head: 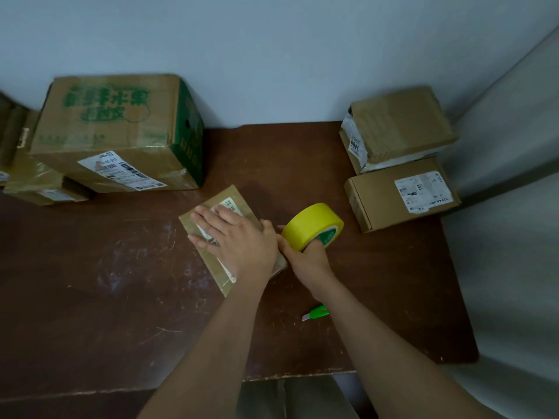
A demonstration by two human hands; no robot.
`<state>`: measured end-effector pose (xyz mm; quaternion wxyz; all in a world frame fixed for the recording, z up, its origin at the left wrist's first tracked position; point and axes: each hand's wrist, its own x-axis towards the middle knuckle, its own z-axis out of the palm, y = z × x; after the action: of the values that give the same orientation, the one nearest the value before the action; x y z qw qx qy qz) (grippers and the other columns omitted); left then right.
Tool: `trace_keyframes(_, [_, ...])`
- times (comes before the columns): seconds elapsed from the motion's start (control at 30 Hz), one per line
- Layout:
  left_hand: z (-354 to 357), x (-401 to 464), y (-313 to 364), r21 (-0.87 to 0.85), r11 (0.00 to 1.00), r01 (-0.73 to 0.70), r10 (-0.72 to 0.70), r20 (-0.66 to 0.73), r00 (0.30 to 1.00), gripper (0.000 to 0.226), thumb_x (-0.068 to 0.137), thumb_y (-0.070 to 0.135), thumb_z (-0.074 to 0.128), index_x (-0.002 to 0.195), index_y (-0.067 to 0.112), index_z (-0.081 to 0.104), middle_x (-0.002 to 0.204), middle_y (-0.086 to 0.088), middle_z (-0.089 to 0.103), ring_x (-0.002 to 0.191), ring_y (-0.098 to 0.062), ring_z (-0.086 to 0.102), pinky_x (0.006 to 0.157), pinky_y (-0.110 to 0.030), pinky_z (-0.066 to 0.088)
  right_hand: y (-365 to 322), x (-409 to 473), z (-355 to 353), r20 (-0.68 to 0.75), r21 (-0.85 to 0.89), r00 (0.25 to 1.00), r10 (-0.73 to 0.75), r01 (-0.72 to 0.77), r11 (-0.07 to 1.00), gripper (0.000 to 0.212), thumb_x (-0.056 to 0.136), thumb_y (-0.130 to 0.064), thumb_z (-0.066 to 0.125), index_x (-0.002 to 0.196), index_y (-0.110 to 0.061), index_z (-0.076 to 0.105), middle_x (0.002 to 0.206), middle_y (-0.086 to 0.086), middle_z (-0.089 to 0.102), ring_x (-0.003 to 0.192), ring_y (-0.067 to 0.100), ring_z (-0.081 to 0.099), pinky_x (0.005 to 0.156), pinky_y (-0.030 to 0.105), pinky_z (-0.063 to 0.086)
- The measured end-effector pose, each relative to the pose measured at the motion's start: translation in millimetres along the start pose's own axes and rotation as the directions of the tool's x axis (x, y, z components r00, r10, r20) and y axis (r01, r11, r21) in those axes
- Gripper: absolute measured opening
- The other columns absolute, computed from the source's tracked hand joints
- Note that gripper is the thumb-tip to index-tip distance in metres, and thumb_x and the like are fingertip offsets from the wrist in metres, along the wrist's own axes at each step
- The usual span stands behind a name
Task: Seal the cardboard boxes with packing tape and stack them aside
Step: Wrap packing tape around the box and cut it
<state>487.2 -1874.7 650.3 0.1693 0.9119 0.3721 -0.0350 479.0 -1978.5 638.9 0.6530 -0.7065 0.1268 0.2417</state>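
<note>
Small flat box [217, 234] is lying mid-table [121, 282], well in front of the big green-printed box [115, 131]. Left hand [236, 240] is pressing down on its top, fingers straight and slightly spread. Right hand [305, 258] is gripping the yellow tape roll [313, 226] at the small box's right edge, fingers curled into the core. The box is probably light and prone to sliding; its cardboard looks stiff. Best held flat from above. Green cutter [316, 312] is lying nearer the person.

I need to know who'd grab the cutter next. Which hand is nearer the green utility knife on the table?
Right. The right hand grips the yellow tape roll just above the green utility knife; the left hand lies flat on the small box, farther left.
</note>
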Motion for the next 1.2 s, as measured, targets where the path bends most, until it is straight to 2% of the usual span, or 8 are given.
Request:
trace_keyframes(0.2, [-24, 6, -7, -0.247, 0.969, 0.004, 0.010, 0.057, 0.998, 0.080, 0.087, 0.034, 0.064, 0.149, 0.008, 0.019, 0.160, -0.027, -0.001, 0.149, -0.039, -0.009, 0.115, -0.063, -0.005, -31, -15, -3, 0.093, 0.140, 0.984, 0.155, -0.167, 0.976, 0.022, 0.096, -0.058, 0.051, 0.116, -0.066, 0.058, 0.132, -0.014, 0.058, 0.118, 0.014, 0.059, 0.094, 0.044, 0.051])
trace_keyframes(0.37, [-53, 16, -8, -0.596, 0.790, -0.142, 0.177, 0.000, 0.984, 0.080, 0.088, 0.021, 0.068, 0.152, 0.037, 0.021, 0.156, -0.021, 0.010, 0.146, -0.028, 0.010, 0.118, -0.044, 0.013, -73, -32, -15, 0.128, 0.114, 0.979, -0.159, 0.145, 0.983, 0.041, 0.099, -0.036, 0.058, 0.133, -0.056, 0.049, 0.104, -0.035, 0.064, 0.108, -0.005, 0.060, 0.097, 0.025, 0.050])
trace_keyframes(0.47, [-69, 17, -5, -0.790, 0.612, 0.024, 0.146, 0.142, 0.979, 0.067, 0.085, 0.003, 0.066, 0.140, 0.032, 0.040, 0.143, -0.011, 0.022, 0.117, -0.017, 0.035, 0.099, -0.022, 0.029, -87, -43, -14, 0.167, 0.004, 0.958, -0.235, 0.237, 0.971, 0.042, 0.097, -0.025, 0.064, 0.137, -0.036, 0.056, 0.108, -0.024, 0.068, 0.107, -0.009, 0.061, 0.091, 0.013, 0.047])
trace_keyframes(0.6, [-66, 18, 1, -0.748, 0.586, 0.311, -0.093, 0.319, 0.943, 0.039, 0.090, 0.020, 0.064, 0.116, 0.022, 0.036, 0.133, -0.012, 0.026, 0.099, -0.026, 0.050, 0.081, -0.030, 0.035, -81, -55, -3, 0.132, -0.153, 0.968, -0.215, 0.234, 0.960, 0.030, 0.087, -0.035, 0.063, 0.113, -0.025, 0.074, 0.110, -0.018, 0.070, 0.105, -0.009, 0.060, 0.093, 0.018, 0.045])
trace_keyframes(0.8, [-44, 14, -6, -0.737, 0.646, 0.198, -0.099, 0.176, 0.979, 0.098, 0.072, 0.042, 0.084, 0.147, 0.023, 0.023, 0.147, -0.019, 0.024, 0.129, -0.040, 0.039, 0.103, -0.046, 0.038, -68, -69, 3, 0.165, -0.100, 0.962, -0.216, 0.234, 0.967, 0.025, 0.090, -0.028, 0.073, 0.113, -0.038, 0.070, 0.112, -0.013, 0.074, 0.109, 0.002, 0.066, 0.093, 0.024, 0.050])
trace_keyframes(1.0, [-36, 11, -27, -0.705, 0.699, 0.116, -0.023, 0.140, 0.990, 0.084, 0.078, 0.045, 0.078, 0.143, 0.018, 0.032, 0.142, -0.017, 0.029, 0.121, -0.036, 0.045, 0.092, -0.033, 0.037, -56, -68, -3, 0.188, -0.059, 0.947, -0.260, 0.275, 0.960, 0.085, 0.079, -0.026, 0.081, 0.149, -0.045, 0.036, 0.107, -0.003, 0.073, 0.104, 0.012, 0.067, 0.095, 0.029, 0.052])
trace_keyframes(1.1, [-36, 13, -32, -0.688, 0.719, 0.102, -0.001, 0.146, 0.989, 0.083, 0.079, 0.046, 0.077, 0.143, 0.017, 0.032, 0.142, -0.016, 0.029, 0.121, -0.034, 0.045, 0.095, -0.033, 0.036, -67, -60, -8, 0.162, -0.057, 0.963, -0.215, 0.227, 0.972, 0.088, 0.073, -0.035, 0.083, 0.147, -0.051, 0.039, 0.115, 0.008, 0.073, 0.113, 0.019, 0.067, 0.100, 0.035, 0.051])
trace_keyframes(1.2, [-35, 14, -40, -0.694, 0.713, 0.100, 0.028, 0.171, 0.985, 0.083, 0.079, 0.047, 0.077, 0.143, 0.020, 0.031, 0.141, -0.012, 0.029, 0.120, -0.029, 0.046, 0.092, -0.031, 0.037, -84, -41, -22, 0.014, 0.057, 0.983, -0.181, 0.180, 0.982, 0.076, 0.081, -0.013, 0.081, 0.144, -0.039, 0.048, 0.104, 0.008, 0.076, 0.105, 0.016, 0.070, 0.098, 0.033, 0.051])
